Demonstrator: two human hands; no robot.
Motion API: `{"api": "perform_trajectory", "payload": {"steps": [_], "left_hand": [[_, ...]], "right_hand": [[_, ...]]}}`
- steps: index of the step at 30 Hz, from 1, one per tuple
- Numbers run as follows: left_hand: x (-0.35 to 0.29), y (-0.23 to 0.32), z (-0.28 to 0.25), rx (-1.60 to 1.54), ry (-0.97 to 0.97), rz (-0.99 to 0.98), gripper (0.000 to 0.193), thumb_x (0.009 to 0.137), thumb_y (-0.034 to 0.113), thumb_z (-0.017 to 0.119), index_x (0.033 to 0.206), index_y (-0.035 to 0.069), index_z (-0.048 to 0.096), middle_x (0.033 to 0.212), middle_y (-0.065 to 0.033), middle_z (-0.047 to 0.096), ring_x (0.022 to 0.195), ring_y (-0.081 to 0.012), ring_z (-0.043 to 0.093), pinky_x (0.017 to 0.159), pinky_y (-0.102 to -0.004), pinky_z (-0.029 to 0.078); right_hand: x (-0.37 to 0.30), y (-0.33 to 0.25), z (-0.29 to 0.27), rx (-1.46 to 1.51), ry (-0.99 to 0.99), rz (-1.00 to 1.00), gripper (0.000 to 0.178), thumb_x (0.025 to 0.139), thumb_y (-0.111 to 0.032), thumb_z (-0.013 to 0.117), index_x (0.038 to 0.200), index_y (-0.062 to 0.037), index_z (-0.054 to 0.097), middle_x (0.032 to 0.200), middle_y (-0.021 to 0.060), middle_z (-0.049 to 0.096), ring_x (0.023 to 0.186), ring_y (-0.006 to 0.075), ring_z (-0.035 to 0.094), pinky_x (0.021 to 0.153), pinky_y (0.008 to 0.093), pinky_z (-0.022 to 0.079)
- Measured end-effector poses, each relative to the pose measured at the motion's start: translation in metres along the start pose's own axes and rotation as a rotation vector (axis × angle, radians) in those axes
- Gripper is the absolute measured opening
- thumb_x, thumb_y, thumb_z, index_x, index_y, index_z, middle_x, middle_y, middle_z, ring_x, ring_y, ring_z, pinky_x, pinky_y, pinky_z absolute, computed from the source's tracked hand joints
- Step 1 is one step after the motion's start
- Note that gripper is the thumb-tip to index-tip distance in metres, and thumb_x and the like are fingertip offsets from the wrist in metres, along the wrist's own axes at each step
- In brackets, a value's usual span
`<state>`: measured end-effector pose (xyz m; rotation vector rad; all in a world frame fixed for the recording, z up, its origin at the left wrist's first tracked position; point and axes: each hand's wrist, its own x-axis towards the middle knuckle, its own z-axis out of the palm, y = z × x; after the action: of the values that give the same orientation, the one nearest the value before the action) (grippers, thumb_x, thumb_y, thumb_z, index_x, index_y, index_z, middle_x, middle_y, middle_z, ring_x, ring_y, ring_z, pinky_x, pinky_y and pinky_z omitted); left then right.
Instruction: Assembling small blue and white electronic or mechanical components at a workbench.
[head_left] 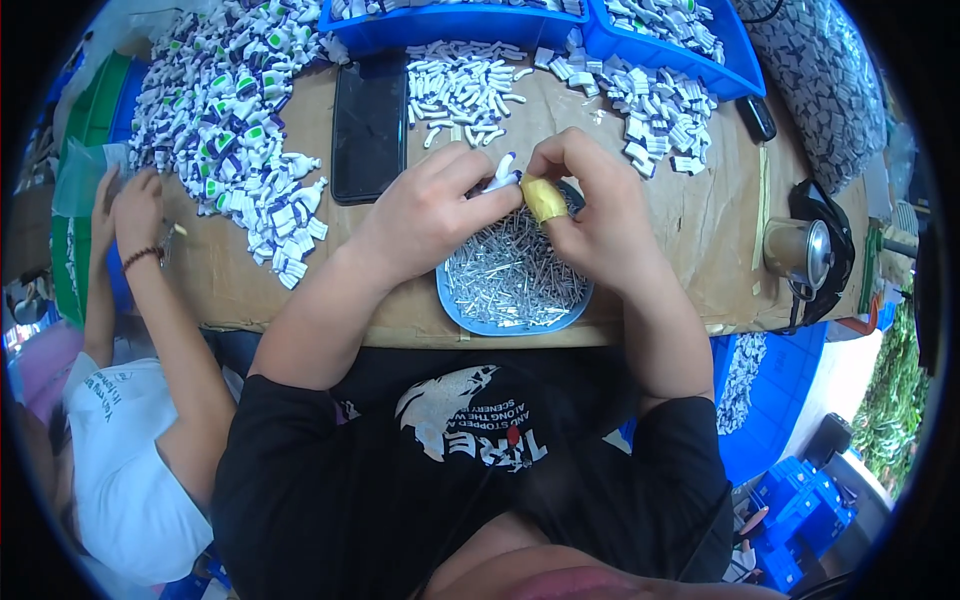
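My left hand (435,205) pinches a small white plastic part with purple trim (503,172) between thumb and fingers. Close beside it, my right hand (600,205) is closed, its fingertips meeting the part. A yellow wrap (544,200) sits at the right fingers, seemingly around a fingertip; anything pinched there is too small to make out. Both hands hover over a blue bowl (462,322) filled with loose metal pins (515,275). Beyond the hands lies a pile of curved white pieces (460,85).
A black phone (368,130) lies left of centre, beside a large heap of white, purple and green parts (235,130). Blue bins (680,55) stand at the back. On the right is a metal cup (797,250). At the left, a co-worker's hands (135,210) are busy.
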<state>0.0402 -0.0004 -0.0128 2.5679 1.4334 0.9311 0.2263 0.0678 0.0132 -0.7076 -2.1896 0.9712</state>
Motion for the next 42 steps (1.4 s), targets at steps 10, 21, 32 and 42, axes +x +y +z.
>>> {"api": "perform_trajectory", "payload": {"steps": [10, 21, 32, 42], "left_hand": [[0.000, 0.000, -0.002, -0.014, 0.070, 0.026, 0.025, 0.070, 0.008, 0.063, 0.094, 0.011, 0.067, 0.082, -0.0049, 0.052, 0.073, -0.0212, 0.055, 0.062, -0.0311, 0.048], [0.000, 0.003, -0.003, -0.049, 0.306, 0.012, 0.039, 0.066, -0.001, 0.068, 0.103, 0.012, 0.067, 0.083, -0.0063, 0.057, 0.064, -0.0209, 0.055, 0.058, -0.0272, 0.047], [-0.007, 0.004, 0.011, -1.006, 0.626, -0.536, 0.043, 0.081, -0.004, 0.069, 0.118, 0.001, 0.047, 0.097, -0.0079, 0.061, 0.092, -0.0115, 0.058, 0.082, -0.0250, 0.047], [-0.005, 0.004, 0.010, -1.328, 0.675, -0.567, 0.040, 0.081, -0.002, 0.070, 0.113, 0.002, 0.046, 0.096, -0.0087, 0.061, 0.092, -0.0120, 0.058, 0.087, -0.0265, 0.047]], "right_hand": [[0.000, 0.003, -0.005, -0.066, -0.071, 0.066, 0.018, 0.075, 0.003, 0.058, 0.093, -0.0008, 0.059, 0.077, 0.0114, 0.062, 0.065, 0.0197, 0.060, 0.056, 0.0287, 0.047], [-0.002, 0.009, -0.016, 0.571, -0.234, 0.346, 0.010, 0.085, -0.009, 0.057, 0.091, -0.0008, 0.055, 0.094, 0.0116, 0.063, 0.083, 0.0192, 0.062, 0.064, 0.0283, 0.050], [-0.004, 0.013, -0.002, 1.392, -0.291, 0.399, 0.020, 0.092, -0.024, 0.056, 0.098, -0.0049, 0.054, 0.126, 0.0298, 0.050, 0.112, 0.0404, 0.056, 0.089, 0.0425, 0.053], [-0.008, 0.008, 0.011, 0.742, 0.070, 0.062, 0.016, 0.083, 0.005, 0.063, 0.098, 0.0022, 0.060, 0.125, 0.0244, 0.054, 0.107, 0.0229, 0.058, 0.088, 0.0319, 0.048]]}}
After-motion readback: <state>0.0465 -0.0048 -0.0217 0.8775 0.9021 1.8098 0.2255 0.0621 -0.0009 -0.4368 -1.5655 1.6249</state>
